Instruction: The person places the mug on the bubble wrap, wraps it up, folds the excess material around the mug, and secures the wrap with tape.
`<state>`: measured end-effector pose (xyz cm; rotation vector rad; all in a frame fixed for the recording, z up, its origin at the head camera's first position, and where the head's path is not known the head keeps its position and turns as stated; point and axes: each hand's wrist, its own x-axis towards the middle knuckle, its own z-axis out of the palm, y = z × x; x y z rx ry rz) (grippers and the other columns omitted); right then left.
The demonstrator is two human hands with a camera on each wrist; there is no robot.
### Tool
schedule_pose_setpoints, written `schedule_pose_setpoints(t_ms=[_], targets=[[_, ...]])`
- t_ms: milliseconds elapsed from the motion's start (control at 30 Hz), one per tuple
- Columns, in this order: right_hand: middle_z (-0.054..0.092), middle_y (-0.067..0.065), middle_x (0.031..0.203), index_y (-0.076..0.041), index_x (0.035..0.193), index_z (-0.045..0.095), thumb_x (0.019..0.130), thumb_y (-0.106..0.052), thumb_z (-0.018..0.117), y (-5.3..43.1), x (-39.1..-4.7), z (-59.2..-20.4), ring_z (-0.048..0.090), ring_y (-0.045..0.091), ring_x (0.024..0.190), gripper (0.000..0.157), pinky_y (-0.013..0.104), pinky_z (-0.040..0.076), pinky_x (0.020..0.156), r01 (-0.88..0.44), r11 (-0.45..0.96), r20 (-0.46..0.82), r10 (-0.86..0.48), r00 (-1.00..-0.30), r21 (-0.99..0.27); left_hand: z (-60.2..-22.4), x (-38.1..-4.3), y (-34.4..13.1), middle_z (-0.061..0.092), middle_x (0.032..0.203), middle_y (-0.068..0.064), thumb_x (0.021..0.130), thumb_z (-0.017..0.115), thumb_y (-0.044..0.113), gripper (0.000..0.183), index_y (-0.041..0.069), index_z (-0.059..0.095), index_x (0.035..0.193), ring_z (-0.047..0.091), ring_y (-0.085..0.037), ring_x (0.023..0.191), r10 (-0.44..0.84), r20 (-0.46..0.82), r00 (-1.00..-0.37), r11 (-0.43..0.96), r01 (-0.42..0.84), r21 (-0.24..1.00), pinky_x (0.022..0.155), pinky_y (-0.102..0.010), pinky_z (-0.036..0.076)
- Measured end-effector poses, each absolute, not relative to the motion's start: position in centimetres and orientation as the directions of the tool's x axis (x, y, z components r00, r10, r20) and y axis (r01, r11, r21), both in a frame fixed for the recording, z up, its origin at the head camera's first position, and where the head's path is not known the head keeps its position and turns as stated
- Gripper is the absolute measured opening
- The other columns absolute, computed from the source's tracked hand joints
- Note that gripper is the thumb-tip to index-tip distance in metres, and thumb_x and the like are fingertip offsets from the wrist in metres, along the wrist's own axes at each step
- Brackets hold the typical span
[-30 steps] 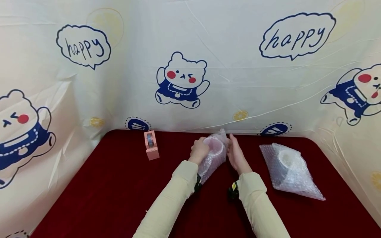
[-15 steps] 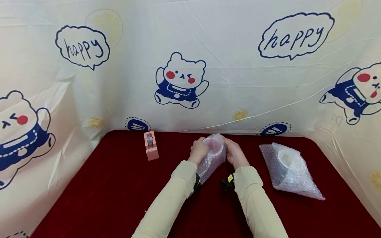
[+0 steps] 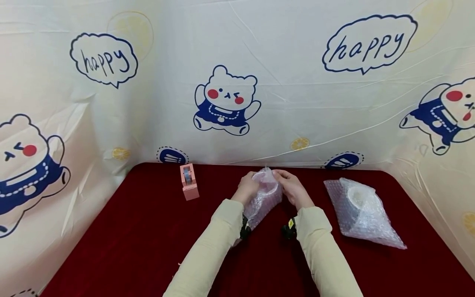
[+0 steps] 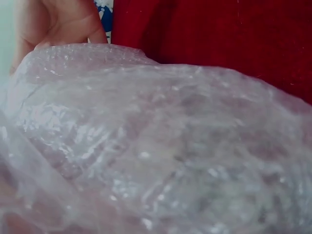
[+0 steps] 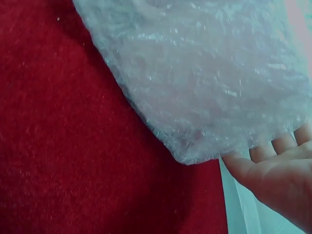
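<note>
A pinkish round-rimmed vessel, perhaps a cup or bowl point(image 3: 265, 181), lies wrapped in clear bubble wrap point(image 3: 261, 208) near the back middle of the table. My left hand point(image 3: 246, 188) holds its left side, fingers at the rim. On the other side, my right hand point(image 3: 293, 189) pinches the wrap's upper edge between thumb and fingers, and a flap partly covers the vessel's mouth. In the right wrist view the right hand's fingers point(image 5: 263, 153) go out of sight behind the bubble wrap. Wrap fills most of the left wrist view, with a palm point(image 4: 58, 22) behind it.
A second bubble-wrapped vessel point(image 3: 358, 206) lies on the right of the dark red tabletop point(image 3: 141, 231). To the left at the back stands a pink tape dispenser point(image 3: 189, 181). A printed curtain point(image 3: 289, 103) hangs directly behind the table.
My right hand has gone from straight fingers beside the wrap to pinching its edge. The upright tip of wrap has come down leftward over the vessel's mouth. The left hand keeps its hold.
</note>
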<state>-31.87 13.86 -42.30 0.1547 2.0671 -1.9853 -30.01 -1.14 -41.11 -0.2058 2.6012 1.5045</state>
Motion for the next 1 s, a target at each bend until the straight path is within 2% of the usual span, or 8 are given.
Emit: schedule_pose_setpoints(t_ms=[133,267,400,633,800,1000], targets=[[0.054,-0.003,0.116,-0.005,0.129,0.050,0.097,-0.027,0.054,13.9,-31.8,-42.2,0.048,0.010,0.106,0.039,0.027,0.039,0.094,0.223,0.096,-0.234,-0.129,-0.964,-0.970,-41.1,-30.2,-1.1,0.057,0.132,-0.018,0.088,0.048,0.003,0.044,0.005,0.052,0.133,0.056,-0.032,0.112,-0.035,-0.169,-0.985,0.478,-0.165,0.863,0.094,-0.042,0.048],[0.056,0.008,0.123,-0.004,0.127,0.051,0.097,-0.026,0.056,13.8,-31.7,-42.2,0.050,0.019,0.113,0.037,0.031,0.039,0.098,0.161,0.176,-0.185,-0.124,-0.975,-0.971,-41.2,-30.2,-1.3,0.053,0.136,-0.020,0.090,0.044,0.001,0.046,0.002,0.048,0.136,0.053,-0.032,0.117,-0.005,-0.192,-0.981,0.432,-0.176,0.885,0.098,-0.043,0.045],[0.055,0.015,0.129,-0.004,0.126,0.051,0.097,-0.026,0.056,13.5,-31.5,-42.1,0.050,0.025,0.118,0.037,0.035,0.039,0.100,0.129,0.243,-0.158,-0.104,-0.982,-0.961,-41.2,-30.1,-1.5,0.051,0.138,-0.020,0.094,0.049,0.006,0.043,0.000,0.046,0.137,0.050,-0.034,0.124,0.003,-0.197,-0.980,0.371,-0.182,0.911,0.104,-0.045,0.042],[0.061,0.014,0.116,-0.002,0.119,0.053,0.095,-0.020,0.058,13.0,-31.3,-42.0,0.054,0.017,0.099,0.030,0.023,0.040,0.081,0.089,0.289,-0.111,-0.063,-0.992,-0.953,-41.1,-30.0,-2.2,0.048,0.140,-0.021,0.096,0.053,0.020,0.047,-0.001,0.045,0.138,0.047,-0.034,0.128,-0.011,-0.230,-0.973,0.337,-0.220,0.915,0.106,-0.046,0.040],[0.061,0.011,0.109,-0.002,0.117,0.054,0.095,-0.019,0.059,12.9,-31.2,-41.9,0.054,0.016,0.095,0.028,0.021,0.039,0.077,0.084,0.295,-0.102,-0.047,-0.994,-0.952,-40.1,-29.5,-2.8,0.045,0.143,-0.022,0.097,0.050,0.032,0.056,-0.003,0.040,0.140,0.044,-0.035,0.132,0.017,-0.243,-0.970,0.412,-0.214,0.886,0.108,-0.048,0.039],[0.061,0.012,0.110,-0.003,0.117,0.054,0.095,-0.020,0.059,12.8,-31.0,-41.9,0.054,0.018,0.097,0.029,0.023,0.039,0.078,0.087,0.306,-0.101,-0.031,-0.994,-0.948,-37.5,-28.6,-4.6,0.038,0.149,-0.021,0.099,0.043,0.034,0.058,-0.002,0.034,0.144,0.039,-0.037,0.136,0.115,-0.319,-0.941,0.529,-0.214,0.821,0.110,-0.050,0.036]])
